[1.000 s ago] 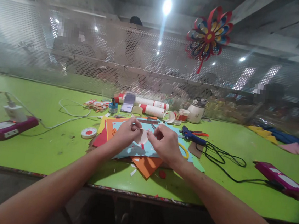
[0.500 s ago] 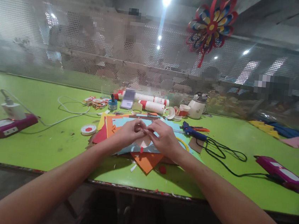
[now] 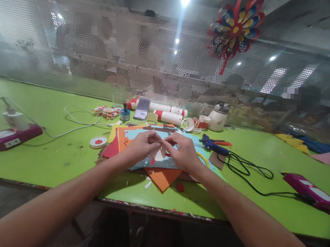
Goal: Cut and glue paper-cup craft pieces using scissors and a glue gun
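Between the fingertips of my left hand [image 3: 142, 148] and my right hand [image 3: 184, 152] is a small white round paper piece [image 3: 158, 154]. Bits of red show along its edge. Both hands are closed in a pinch at its top edge, thumbs and index fingers meeting. The fingers hide part of the piece. Below lies a pile of coloured paper, with light blue sheets on top and an orange sheet [image 3: 163, 178] jutting toward me. A yellow ring-shaped thing [image 3: 203, 159] lies just right of my right hand.
A blue glue gun [image 3: 210, 142] lies right of the pile, its black cable running to a purple power strip [image 3: 311, 190]. Another purple strip [image 3: 10, 136] sits left. Behind stand paper-cup tubes [image 3: 168, 117], a phone [image 3: 141, 109], a blue bottle [image 3: 125, 114] and a white jug [image 3: 218, 117].
The white paper piece has tilted between my fingers, its lower red bit shifting slightly left. Red now shows at its right side. Both hands keep their pinch.
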Action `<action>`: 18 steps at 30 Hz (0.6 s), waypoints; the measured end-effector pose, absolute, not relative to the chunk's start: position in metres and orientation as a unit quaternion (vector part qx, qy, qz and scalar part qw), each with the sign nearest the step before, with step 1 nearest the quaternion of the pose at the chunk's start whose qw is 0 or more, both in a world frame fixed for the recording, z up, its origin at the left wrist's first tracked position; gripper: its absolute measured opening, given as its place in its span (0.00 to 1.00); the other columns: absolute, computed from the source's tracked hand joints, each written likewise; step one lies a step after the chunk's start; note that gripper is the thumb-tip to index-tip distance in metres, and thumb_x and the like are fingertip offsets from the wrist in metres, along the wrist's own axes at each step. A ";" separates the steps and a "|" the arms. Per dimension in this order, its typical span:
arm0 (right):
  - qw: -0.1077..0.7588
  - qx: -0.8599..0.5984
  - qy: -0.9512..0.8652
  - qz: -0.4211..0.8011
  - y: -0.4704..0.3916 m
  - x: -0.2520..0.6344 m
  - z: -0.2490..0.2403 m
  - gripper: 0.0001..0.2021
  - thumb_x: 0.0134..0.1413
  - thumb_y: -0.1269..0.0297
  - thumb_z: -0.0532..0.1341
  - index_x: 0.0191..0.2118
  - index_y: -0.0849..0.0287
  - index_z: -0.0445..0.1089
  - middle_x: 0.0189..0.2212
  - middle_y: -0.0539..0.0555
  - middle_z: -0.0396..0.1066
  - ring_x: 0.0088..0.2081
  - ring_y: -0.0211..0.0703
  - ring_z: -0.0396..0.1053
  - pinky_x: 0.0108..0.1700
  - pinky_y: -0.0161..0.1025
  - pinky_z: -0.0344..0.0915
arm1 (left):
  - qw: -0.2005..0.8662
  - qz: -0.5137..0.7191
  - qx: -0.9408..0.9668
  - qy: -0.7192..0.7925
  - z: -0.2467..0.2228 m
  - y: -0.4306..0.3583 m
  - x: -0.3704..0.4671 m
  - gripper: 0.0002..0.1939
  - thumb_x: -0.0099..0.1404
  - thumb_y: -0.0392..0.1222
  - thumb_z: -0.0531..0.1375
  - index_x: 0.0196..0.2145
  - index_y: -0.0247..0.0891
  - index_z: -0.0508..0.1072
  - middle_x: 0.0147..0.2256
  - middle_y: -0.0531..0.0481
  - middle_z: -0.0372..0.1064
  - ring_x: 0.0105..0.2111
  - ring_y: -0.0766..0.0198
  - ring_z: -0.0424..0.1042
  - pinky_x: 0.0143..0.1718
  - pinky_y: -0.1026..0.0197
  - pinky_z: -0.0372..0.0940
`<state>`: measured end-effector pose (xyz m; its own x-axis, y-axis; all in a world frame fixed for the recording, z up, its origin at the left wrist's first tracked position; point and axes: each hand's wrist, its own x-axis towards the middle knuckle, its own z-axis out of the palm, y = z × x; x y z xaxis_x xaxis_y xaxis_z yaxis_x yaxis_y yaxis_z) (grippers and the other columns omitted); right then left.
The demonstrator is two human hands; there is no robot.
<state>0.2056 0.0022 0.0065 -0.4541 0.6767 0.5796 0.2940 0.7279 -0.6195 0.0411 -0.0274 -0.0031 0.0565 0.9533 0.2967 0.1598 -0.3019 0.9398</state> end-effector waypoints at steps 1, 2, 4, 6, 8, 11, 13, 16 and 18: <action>0.431 -0.303 -0.811 0.254 0.003 0.206 0.007 0.07 0.51 0.66 0.62 0.24 0.56 0.68 0.24 0.51 0.68 0.29 0.42 0.63 0.35 0.41 0.57 | 0.384 0.518 0.620 0.447 -0.004 -0.027 0.041 0.05 0.54 0.39 0.62 0.28 0.35 0.70 0.24 0.53 0.67 0.25 0.67 0.66 0.26 0.64 0.60; 0.430 -0.310 -0.797 0.290 0.004 0.206 0.008 0.07 0.50 0.66 0.62 0.23 0.57 0.68 0.24 0.51 0.68 0.28 0.41 0.63 0.34 0.40 0.58 | 0.387 0.516 0.623 0.443 -0.004 -0.027 0.041 0.05 0.54 0.39 0.62 0.28 0.35 0.69 0.24 0.54 0.67 0.24 0.67 0.66 0.26 0.64 0.59; 0.421 -0.319 -0.766 0.368 0.007 0.206 0.009 0.07 0.48 0.63 0.64 0.23 0.58 0.69 0.22 0.50 0.68 0.27 0.40 0.63 0.33 0.40 0.59 | 0.392 0.514 0.629 0.432 -0.005 -0.026 0.041 0.06 0.55 0.40 0.62 0.29 0.36 0.69 0.24 0.54 0.66 0.23 0.67 0.65 0.25 0.65 0.59; 0.399 -0.320 -0.731 0.452 0.010 0.208 0.009 0.09 0.45 0.60 0.66 0.23 0.58 0.69 0.20 0.48 0.67 0.25 0.38 0.63 0.32 0.40 0.61 | 0.399 0.512 0.635 0.419 -0.006 -0.026 0.040 0.08 0.55 0.41 0.62 0.29 0.36 0.68 0.23 0.54 0.66 0.23 0.68 0.65 0.24 0.65 0.58; 0.364 -0.318 -0.696 0.531 0.014 0.211 0.009 0.10 0.42 0.59 0.67 0.23 0.59 0.68 0.19 0.47 0.66 0.23 0.37 0.64 0.31 0.39 0.63 | 0.411 0.507 0.640 0.405 -0.008 -0.025 0.040 0.10 0.55 0.42 0.63 0.31 0.36 0.66 0.23 0.55 0.66 0.22 0.68 0.65 0.24 0.66 0.58; 0.306 -0.316 -0.653 0.617 0.017 0.216 0.012 0.11 0.39 0.63 0.70 0.24 0.61 0.68 0.19 0.47 0.66 0.22 0.35 0.65 0.27 0.37 0.63 | 0.436 0.496 0.645 0.385 -0.008 -0.025 0.040 0.14 0.55 0.44 0.64 0.34 0.38 0.63 0.22 0.56 0.66 0.20 0.68 0.65 0.22 0.66 0.56; 0.271 -0.313 -0.635 0.653 0.018 0.218 0.014 0.10 0.43 0.66 0.69 0.25 0.62 0.67 0.19 0.45 0.66 0.22 0.34 0.65 0.26 0.35 0.64 | 0.452 0.490 0.645 0.373 -0.008 -0.026 0.041 0.16 0.55 0.44 0.64 0.36 0.38 0.62 0.22 0.56 0.67 0.21 0.68 0.66 0.22 0.66 0.57; 0.238 -0.304 -0.623 0.681 0.019 0.220 0.016 0.08 0.53 0.69 0.65 0.26 0.62 0.67 0.19 0.43 0.65 0.21 0.32 0.65 0.25 0.32 0.64 | 0.469 0.486 0.642 0.364 -0.007 -0.027 0.041 0.18 0.55 0.45 0.64 0.38 0.38 0.62 0.23 0.56 0.67 0.21 0.68 0.66 0.23 0.66 0.58; 0.235 -0.298 -0.621 0.686 0.020 0.220 0.016 0.07 0.56 0.70 0.63 0.27 0.62 0.67 0.20 0.43 0.66 0.21 0.32 0.64 0.26 0.32 0.64 | 0.474 0.485 0.636 0.367 -0.006 -0.027 0.040 0.19 0.54 0.46 0.65 0.38 0.39 0.62 0.23 0.57 0.67 0.21 0.68 0.66 0.22 0.67 0.57</action>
